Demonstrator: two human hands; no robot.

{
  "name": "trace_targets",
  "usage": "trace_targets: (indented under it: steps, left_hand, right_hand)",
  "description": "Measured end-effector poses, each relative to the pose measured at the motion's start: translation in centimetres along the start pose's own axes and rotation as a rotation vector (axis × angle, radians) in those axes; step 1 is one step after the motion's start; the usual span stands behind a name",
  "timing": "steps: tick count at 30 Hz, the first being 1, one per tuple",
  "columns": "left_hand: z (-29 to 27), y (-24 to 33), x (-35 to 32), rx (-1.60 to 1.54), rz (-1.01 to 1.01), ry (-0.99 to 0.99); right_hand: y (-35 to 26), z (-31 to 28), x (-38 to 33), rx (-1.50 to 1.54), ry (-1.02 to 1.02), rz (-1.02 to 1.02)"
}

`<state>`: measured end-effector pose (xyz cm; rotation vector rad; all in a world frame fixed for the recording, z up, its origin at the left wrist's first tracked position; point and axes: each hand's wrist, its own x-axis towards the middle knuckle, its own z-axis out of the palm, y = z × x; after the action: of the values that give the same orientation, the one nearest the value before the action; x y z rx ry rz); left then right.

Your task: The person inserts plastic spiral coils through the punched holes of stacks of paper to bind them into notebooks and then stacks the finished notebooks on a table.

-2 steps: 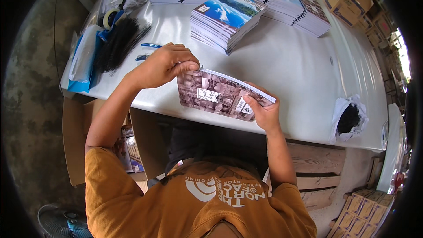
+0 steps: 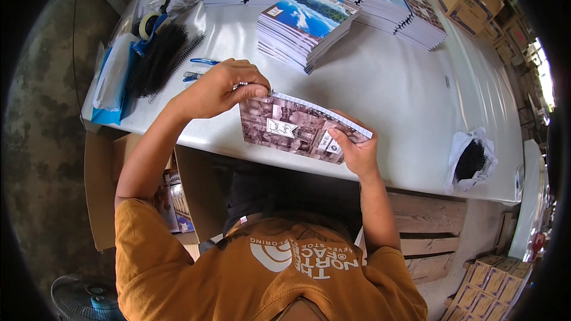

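Fingertips of your left hand (image 2: pixel 217 89) bunch together at the top left corner of the unbound notebook (image 2: pixel 297 128), pinching something small and pale against its punched edge; what that bit is you cannot make out, since your knuckles cover it. Your right hand (image 2: pixel 355 150) grips the notebook's lower right corner, thumb pressed flat on the cover and the other fingers tucked behind it, hidden from you. The notebook sits tilted at the near edge of the white table (image 2: pixel 392 101), its cover a brownish photo collage with a small white label near the middle and a round mark by your thumb.

Beyond it, a stack of notebooks (image 2: pixel 303 24) with a blue sky-and-mountain cover stands mid-table, and more spiral-bound stacks (image 2: pixel 392 6) line the far edge, the farthest cut off by the picture's top. Left of your hand lies a heap of black binding coils (image 2: pixel 160 59), partly lying on a blue-and-white package (image 2: pixel 110 83) that hangs over the table corner. A blue-handled tool (image 2: pixel 202 62) shows just past your knuckles, its far end hidden. At the right edge, a torn white bag (image 2: pixel 473 157) holds something dark that you cannot identify. Brown cartons (image 2: pixel 470 6) stand beyond the table at top right; an open cardboard box (image 2: pixel 178 196) stands below the table by your left arm.
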<state>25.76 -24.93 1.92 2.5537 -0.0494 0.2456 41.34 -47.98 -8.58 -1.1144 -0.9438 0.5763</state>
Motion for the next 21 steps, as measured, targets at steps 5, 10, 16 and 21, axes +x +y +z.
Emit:
trace_targets:
  steps: [5,10,16,21]
  left_hand:
    - [-0.1,0.7,0.0,-0.17,0.078,0.04]
    - [0.0,2.2,-0.1,0.208,0.021,0.085]
    - [0.4,3.7,-0.1,0.485,0.129,0.146]
    - [0.7,4.6,-0.1,0.686,0.171,0.141]
  right_hand:
    - [0.0,0.0,-0.1,-0.012,-0.011,-0.014]
    - [0.1,0.1,-0.3,-0.034,0.002,-0.038]
    - [-0.3,0.3,-0.4,-0.155,-0.044,-0.114]
    - [-1.9,0.6,0.0,-0.251,-0.11,-0.138]
